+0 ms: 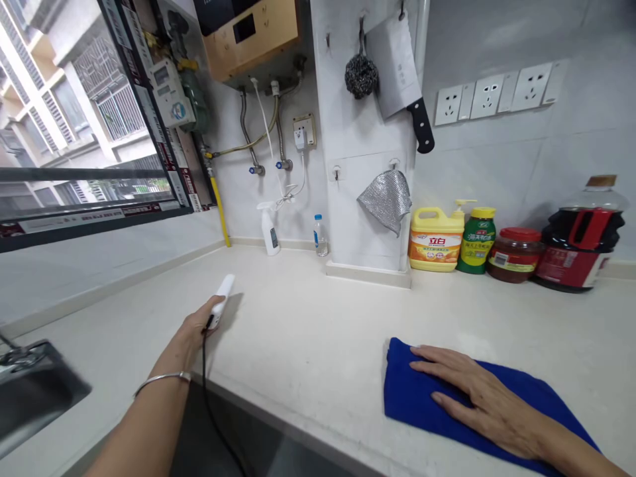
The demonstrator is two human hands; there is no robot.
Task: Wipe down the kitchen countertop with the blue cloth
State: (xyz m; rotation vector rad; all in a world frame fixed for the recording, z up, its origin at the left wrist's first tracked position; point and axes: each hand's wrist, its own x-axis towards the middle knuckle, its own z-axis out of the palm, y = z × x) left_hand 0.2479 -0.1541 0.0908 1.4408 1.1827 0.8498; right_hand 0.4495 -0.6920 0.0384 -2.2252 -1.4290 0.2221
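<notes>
A pale counter (318, 331) fills the middle and lower frame. At lower right a blue cloth (422, 397) lies flat near the counter's front edge, and the right hand (477, 397) rests on it palm down, fingers spread and straight, gripping nothing. At centre left the left hand (196, 328) is closed around a small white device (221, 298) with a black cord (211, 411) running down off the counter edge; a bangle (161, 379) circles that wrist. At right centre, against the wall, stand a dark bottle (579, 245) with a red label, a red-lidded jar (514, 255), a green bottle (477, 242) and a yellow jug (436, 240) marked "立白"; other label writing is too small to read. A cleaver (400, 69) hangs at upper centre.
</notes>
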